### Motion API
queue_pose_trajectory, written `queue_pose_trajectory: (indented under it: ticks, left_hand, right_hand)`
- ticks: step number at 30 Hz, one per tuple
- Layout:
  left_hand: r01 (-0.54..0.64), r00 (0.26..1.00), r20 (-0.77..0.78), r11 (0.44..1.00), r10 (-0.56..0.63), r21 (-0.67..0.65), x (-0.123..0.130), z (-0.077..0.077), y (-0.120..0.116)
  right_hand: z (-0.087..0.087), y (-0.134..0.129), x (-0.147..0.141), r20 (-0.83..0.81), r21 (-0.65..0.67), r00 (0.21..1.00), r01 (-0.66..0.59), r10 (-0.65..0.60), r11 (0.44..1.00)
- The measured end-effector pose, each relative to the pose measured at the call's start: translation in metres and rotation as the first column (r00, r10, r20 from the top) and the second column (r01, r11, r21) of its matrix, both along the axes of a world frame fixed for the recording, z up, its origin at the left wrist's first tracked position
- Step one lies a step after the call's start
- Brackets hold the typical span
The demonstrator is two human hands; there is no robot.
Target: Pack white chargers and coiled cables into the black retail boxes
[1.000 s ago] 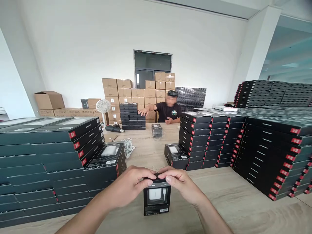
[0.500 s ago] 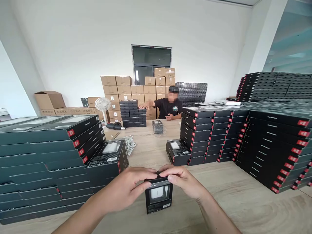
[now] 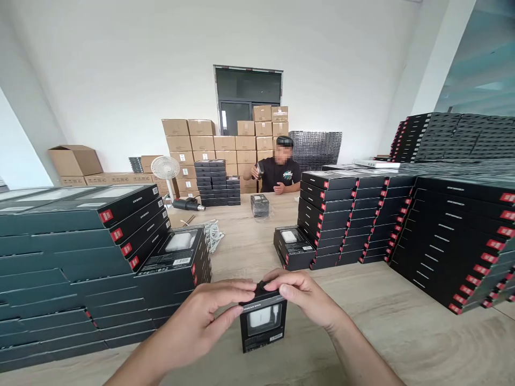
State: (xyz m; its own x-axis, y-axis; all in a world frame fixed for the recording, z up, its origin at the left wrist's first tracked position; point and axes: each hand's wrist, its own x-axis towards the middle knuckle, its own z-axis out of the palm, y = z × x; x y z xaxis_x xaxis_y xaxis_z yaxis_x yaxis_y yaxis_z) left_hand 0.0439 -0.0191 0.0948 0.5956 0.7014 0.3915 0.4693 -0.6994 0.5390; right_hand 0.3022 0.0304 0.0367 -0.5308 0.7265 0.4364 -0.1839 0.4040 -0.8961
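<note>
A small black box [image 3: 261, 343] stands upright on the table, its front window showing a white device. My left hand [image 3: 207, 316] lies along the left of its top, fingers stretched over the lid and thumb at the front left corner. From the other side my right hand [image 3: 306, 296] grips the top edge, its fingers bent over the lid and thumb near the front right corner. A dark tab or fold pokes up between my fingertips; they partly cover it.
Stacked black boxes [image 3: 68, 262] rise at left, more stacked boxes [image 3: 454, 236] at right. Across the table, a co-worker [image 3: 285, 174] holds a small dark box. A white fan [image 3: 165, 169], a heat gun [image 3: 188, 205], a white cable bundle [image 3: 213, 236] and a plastic-wrapped box [image 3: 259, 206] lie between.
My left fingers have slid slightly left, uncovering more of the box's lid. My right hand hardly moves. The co-worker's hand has come off the far stack and now holds a box up.
</note>
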Motion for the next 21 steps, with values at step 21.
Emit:
queue_pose_trajectory:
  ticks: [21]
  left_hand:
    - [0.100, 0.983, -0.160, 0.992, -0.087, 0.081, -0.003, 0.014, 0.005]
  right_hand:
    - [-0.003, 0.001, -0.002, -0.027, -0.013, 1.000, 0.015, -0.016, 1.000]
